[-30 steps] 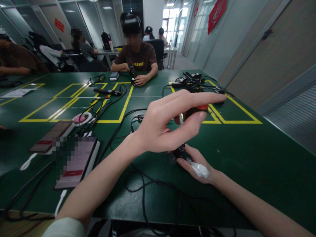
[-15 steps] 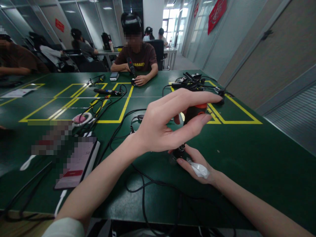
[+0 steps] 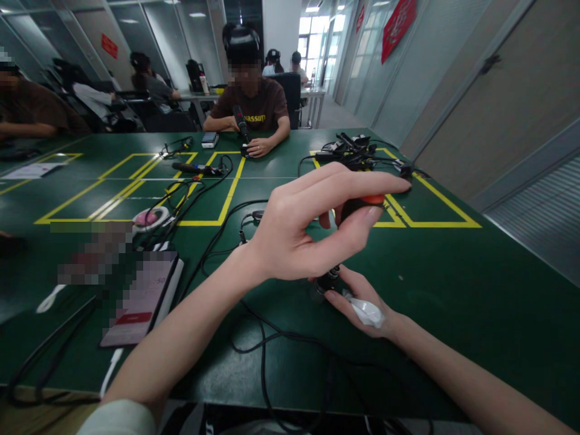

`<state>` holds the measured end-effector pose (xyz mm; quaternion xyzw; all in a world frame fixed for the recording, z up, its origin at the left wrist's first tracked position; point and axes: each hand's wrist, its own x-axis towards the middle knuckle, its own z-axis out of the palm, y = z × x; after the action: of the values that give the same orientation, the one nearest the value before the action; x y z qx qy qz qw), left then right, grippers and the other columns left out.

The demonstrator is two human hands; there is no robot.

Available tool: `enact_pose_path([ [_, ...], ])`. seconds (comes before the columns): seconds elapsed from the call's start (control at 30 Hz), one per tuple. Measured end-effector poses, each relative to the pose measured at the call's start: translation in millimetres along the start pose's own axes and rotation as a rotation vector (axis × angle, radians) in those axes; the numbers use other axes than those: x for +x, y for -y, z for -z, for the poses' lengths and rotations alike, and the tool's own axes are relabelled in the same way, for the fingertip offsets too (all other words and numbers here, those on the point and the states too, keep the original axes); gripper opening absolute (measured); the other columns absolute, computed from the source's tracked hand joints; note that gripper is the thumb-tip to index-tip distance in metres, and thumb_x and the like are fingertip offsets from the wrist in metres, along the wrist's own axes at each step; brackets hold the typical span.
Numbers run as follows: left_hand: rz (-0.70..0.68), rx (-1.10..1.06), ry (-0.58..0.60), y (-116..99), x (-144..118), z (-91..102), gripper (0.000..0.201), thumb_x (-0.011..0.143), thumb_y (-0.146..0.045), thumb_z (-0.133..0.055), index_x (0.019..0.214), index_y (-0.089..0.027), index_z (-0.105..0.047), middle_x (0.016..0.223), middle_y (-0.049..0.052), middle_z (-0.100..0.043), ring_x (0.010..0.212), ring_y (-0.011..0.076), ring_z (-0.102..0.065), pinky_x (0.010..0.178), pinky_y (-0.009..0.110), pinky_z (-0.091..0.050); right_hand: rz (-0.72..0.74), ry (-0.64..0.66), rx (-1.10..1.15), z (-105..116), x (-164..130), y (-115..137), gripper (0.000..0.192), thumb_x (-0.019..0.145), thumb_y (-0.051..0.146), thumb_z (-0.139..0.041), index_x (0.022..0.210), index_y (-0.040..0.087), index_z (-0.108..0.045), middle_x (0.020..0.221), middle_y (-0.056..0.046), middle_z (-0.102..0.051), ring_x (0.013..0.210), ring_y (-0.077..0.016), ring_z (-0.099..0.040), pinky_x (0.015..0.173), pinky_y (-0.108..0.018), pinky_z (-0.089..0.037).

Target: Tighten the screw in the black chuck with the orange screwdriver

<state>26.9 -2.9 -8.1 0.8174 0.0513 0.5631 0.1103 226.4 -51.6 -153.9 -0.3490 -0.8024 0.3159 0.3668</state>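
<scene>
Black handheld device with an orange top, standing upright on the green counter, base cupped near the front centre. Cable from the base trailing toward the near edge.

Left hand over the top of the device: forefinger stretched flat across the orange cap, thumb pressed against the side just below it, so a pinch on the upper end; remaining fingers curled behind, mostly hidden. Right hand at the foot of the device, fingers wrapped about the dark base, with a white crumpled scrap tucked in the palm.

Judgement on doing this well: lower grip kept firm so the base does not twist, top held straight above it, cable left slack.

Left of the device: a phone face up, a second flat item beyond it too blurred to name, a pink-and-white ring, several black leads. Behind the device: yellow tape rectangles and a heap of cables and adapters.

Beyond that, a person seated at the far side of the counter, holding a similar device upright. More people at the left edge and further back. Glass partitions, red signs on the wall, bright corridor behind.
</scene>
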Motion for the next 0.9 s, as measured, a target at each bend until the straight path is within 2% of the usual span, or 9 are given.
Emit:
enact_pose_path([
  [0.2,-0.046,0.002,-0.031,3.4,0.0,-1.2,0.016,0.099,-0.017,-0.060,0.111,-0.019,-0.070,0.094,0.002,-0.075,0.075,0.0089,-0.063,0.070,0.026,-0.061,0.020,-0.005,0.011,-0.1,-0.4,0.3,0.033,0.103,0.031,-0.061,0.133,0.019,-0.065,0.120,-0.015,-0.080,0.107,-0.0292,-0.079,0.098,-0.042,-0.063],
  [0.37,-0.011,-0.006,-0.011,4.5,-1.4,-1.1,0.013,0.097,-0.022,-0.065,0.110,-0.018,-0.068,0.104,0.003,-0.076,0.078,0.0090,-0.069,0.062,0.022,-0.059,0.011,-0.004,0.018,-1.0,0.0,0.8,0.036,0.103,0.033,-0.060,0.136,0.019,-0.064,0.120,-0.015,-0.080,0.106,-0.0294,-0.078,0.098,-0.042,-0.063],
  [0.6,0.050,-0.080,0.083,0.3,-2.5,3.9,0.031,0.104,-0.017,-0.047,0.125,-0.019,-0.068,0.100,0.003,-0.076,0.080,0.0117,-0.072,0.080,0.030,-0.064,0.016,-0.014,-0.012,0.1,1.3,1.6,0.027,0.102,0.031,-0.061,0.126,0.019,-0.068,0.121,-0.014,-0.080,0.105,-0.0287,-0.078,0.099,-0.042,-0.063],
  [0.8,0.011,-0.022,0.041,2.0,-1.0,2.3,0.026,0.104,-0.019,-0.050,0.121,-0.022,-0.069,0.096,0.001,-0.077,0.073,0.0098,-0.067,0.073,0.028,-0.061,0.017,-0.008,-0.005,-0.2,1.3,0.4,0.030,0.102,0.032,-0.061,0.128,0.019,-0.068,0.121,-0.014,-0.080,0.105,-0.0280,-0.078,0.099,-0.042,-0.062],
  [0.9,-0.034,0.016,0.013,3.4,-0.7,1.2,0.023,0.102,-0.019,-0.052,0.117,-0.022,-0.069,0.101,0.001,-0.077,0.075,0.0087,-0.068,0.072,0.024,-0.061,0.013,-0.013,-0.006,-0.4,0.1,-0.6,0.033,0.101,0.032,-0.061,0.131,0.019,-0.067,0.120,-0.014,-0.080,0.104,-0.0282,-0.078,0.098,-0.042,-0.063],
])
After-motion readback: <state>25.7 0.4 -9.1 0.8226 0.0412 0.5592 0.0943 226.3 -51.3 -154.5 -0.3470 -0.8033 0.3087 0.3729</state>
